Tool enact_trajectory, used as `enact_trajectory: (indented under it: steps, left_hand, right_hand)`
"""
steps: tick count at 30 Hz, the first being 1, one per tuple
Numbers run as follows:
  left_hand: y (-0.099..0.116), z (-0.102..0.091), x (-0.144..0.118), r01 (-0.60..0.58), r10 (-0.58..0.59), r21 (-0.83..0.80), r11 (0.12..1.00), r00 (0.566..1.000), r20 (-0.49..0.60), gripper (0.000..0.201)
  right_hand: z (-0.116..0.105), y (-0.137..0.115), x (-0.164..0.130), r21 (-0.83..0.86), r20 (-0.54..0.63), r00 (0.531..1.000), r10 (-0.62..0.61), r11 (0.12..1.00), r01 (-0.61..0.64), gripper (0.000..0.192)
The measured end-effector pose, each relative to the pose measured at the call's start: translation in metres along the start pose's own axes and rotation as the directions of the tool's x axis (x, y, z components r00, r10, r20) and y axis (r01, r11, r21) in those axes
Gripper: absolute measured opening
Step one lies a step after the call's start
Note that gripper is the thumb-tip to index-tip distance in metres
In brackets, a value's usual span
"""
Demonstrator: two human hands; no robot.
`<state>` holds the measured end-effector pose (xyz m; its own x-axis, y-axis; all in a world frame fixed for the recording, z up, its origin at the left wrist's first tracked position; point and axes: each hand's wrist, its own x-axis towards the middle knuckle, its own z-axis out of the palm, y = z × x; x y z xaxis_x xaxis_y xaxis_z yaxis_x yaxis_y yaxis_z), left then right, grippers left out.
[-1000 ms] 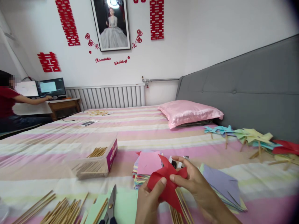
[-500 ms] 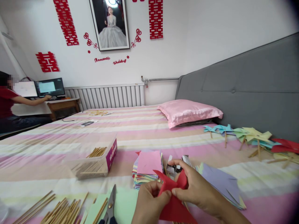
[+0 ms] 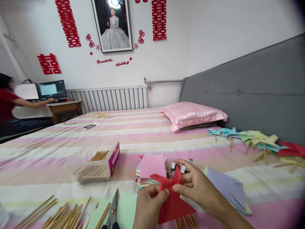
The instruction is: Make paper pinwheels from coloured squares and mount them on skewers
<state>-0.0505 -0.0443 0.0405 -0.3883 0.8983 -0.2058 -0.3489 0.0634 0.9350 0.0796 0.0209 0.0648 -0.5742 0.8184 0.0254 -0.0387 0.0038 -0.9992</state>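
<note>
A sheet of red paper point(image 3: 175, 206), partly folded into a pinwheel, is held up between my two hands. My left hand point(image 3: 151, 203) pinches its left side, thumb pressed near the centre. From the right, my right hand point(image 3: 196, 186) grips the paper with thumb and fingers beside an upright red point. Behind the hands lies a stack of coloured paper squares point(image 3: 152, 167), pink on top. Wooden sticks point(image 3: 187, 221) show below the red paper. Scissors point(image 3: 113, 210) rest on green paper point(image 3: 127, 203) left of my left hand.
A clear box point(image 3: 95, 171) holds sticks; loose sticks point(image 3: 63, 218) lie at front left. Purple cut sheets point(image 3: 224, 184) are right of my right hand. Finished pinwheels point(image 3: 262, 138) line the headboard side, near a pink pillow point(image 3: 193, 116). A person point(image 3: 9, 105) sits at a desk far left.
The red paper has turned and moved slightly left, and its right point now stands up beside my right fingers. More sticks show beneath it. My right hand has shifted a little.
</note>
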Motion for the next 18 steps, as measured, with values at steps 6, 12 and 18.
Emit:
enact_trajectory:
  steps: [6,12,18]
  left_hand:
    - [-0.005,-0.002,0.003,0.014,-0.014,-0.007,1.000,1.000,-0.008,0.023]
    - [-0.005,-0.005,0.004,0.031,-0.033,-0.037,0.999,0.998,-0.050,0.021]
    - [0.006,-0.011,-0.003,0.015,-0.030,-0.126,0.992,0.993,-0.118,0.012]
  right_hand:
    - [-0.002,0.000,0.002,-0.023,-0.077,0.996,-0.039,0.999,0.038,0.054]
    - [-0.006,-0.002,0.004,-0.055,-0.212,0.971,-0.114,0.993,0.105,0.046]
    - [-0.002,-0.016,-0.008,-0.109,-0.156,0.959,-0.237,0.969,0.221,0.023]
